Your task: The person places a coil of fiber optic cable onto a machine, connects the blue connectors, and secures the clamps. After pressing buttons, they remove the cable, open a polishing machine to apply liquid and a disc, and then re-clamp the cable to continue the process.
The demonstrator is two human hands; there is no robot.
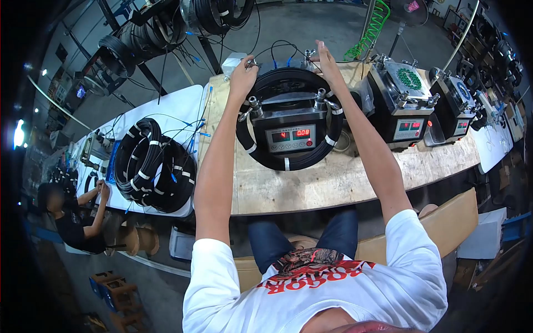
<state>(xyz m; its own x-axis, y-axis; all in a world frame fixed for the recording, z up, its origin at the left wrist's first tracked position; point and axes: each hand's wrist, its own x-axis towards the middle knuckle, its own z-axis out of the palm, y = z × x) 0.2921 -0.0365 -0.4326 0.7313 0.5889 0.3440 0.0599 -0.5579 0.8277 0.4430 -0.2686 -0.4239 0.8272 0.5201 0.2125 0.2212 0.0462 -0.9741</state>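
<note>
while the left hand [242, 79] closes its fingers on what looks like a metal knob [252, 62] at the machine's [290, 133] far left, the right hand [328, 64] extends open fingers, far right.

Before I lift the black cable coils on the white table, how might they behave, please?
The cable coils would probably flex but stay looped, since white bands bind them. With so many turns, they look fairly heavy. Loose blue-tipped ends may trail or snag.
</note>
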